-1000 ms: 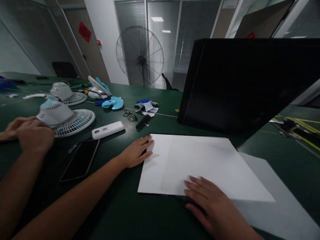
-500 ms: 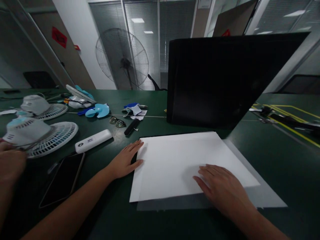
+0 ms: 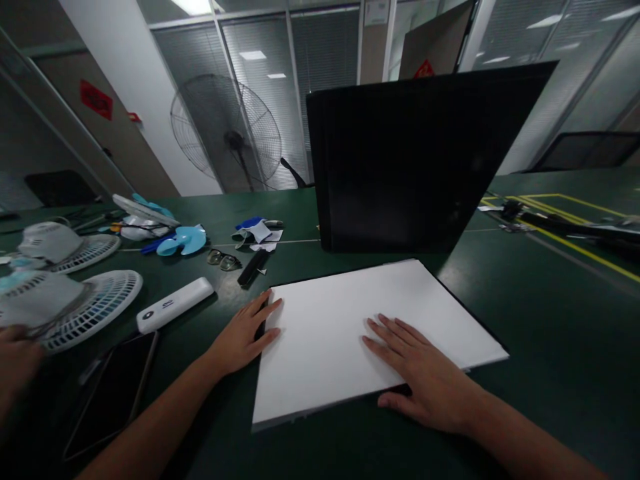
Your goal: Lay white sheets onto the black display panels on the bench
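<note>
A large white sheet [image 3: 330,327] lies flat on a dark board on the green table [image 3: 550,313]. My left hand [image 3: 243,337] rests open at the sheet's left edge, fingers stretched out and touching the edge. My right hand [image 3: 423,373] lies flat and open on the sheet's lower right part, thumb at the front edge. A big black panel [image 3: 415,160] stands upright just behind the sheet.
Left of my hand lie a dark phone [image 3: 113,390], a white oblong device [image 3: 175,305], glasses [image 3: 223,259] and a black marker [image 3: 251,268]. White fan grilles [image 3: 80,300], blue fan blades [image 3: 181,240] and another person's hand [image 3: 15,360] are at far left. A floor fan [image 3: 227,133] stands behind.
The translucent sheet that stuck out at the right and front is now squared under the white sheet. My right hand moved left along the front edge. The camera swung right.
</note>
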Motion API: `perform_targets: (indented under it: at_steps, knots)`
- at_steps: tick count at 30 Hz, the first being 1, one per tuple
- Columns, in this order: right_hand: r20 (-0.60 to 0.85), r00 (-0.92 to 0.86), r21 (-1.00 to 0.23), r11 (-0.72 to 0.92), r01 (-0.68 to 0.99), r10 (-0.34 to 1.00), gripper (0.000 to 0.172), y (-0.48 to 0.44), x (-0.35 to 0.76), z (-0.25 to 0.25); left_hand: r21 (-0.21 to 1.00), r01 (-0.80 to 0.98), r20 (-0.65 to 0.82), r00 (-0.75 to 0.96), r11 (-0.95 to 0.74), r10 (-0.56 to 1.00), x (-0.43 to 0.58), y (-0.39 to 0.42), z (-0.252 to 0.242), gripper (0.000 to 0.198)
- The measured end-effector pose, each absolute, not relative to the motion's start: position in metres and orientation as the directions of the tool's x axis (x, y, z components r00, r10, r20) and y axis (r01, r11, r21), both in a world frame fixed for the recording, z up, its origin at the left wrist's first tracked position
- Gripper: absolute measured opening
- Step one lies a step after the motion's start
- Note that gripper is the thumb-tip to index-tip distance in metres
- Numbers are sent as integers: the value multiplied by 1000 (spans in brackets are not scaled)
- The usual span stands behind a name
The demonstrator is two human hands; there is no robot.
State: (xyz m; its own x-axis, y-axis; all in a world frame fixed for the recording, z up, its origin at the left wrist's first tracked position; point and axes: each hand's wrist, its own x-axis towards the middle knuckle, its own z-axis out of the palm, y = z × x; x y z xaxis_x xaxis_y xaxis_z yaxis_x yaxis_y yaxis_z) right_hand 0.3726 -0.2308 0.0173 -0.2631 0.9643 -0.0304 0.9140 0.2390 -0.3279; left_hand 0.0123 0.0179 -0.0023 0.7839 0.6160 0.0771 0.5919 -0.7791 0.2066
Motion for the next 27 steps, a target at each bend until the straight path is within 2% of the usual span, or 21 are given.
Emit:
perform_targets:
  at_steps: [7, 16, 21, 24, 27]
  knots:
    - [-56, -216, -331, 186, 925, 975, 87, -231, 372, 18, 108, 590, 95, 795, -800, 599, 15, 19, -5, 72]
    - [-28, -208, -255, 194, 947, 978, 86, -232, 372, 8, 138, 583, 71, 800, -801, 595, 13, 17, -2, 79]
    - [178, -283, -132, 308, 942, 942, 82, -233, 375, -4, 186, 616, 118, 759, -765, 640, 11, 8, 3, 76]
    - [287, -380, -39, 407, 912, 879, 71, -232, 376, -6, 194, 606, 147, 759, -771, 634, 9, 6, 7, 63]
    - [363, -476, 59, 490, 870, 801, 61, -230, 377, -5, 214, 587, 111, 780, -781, 617, 7, 5, 10, 56]
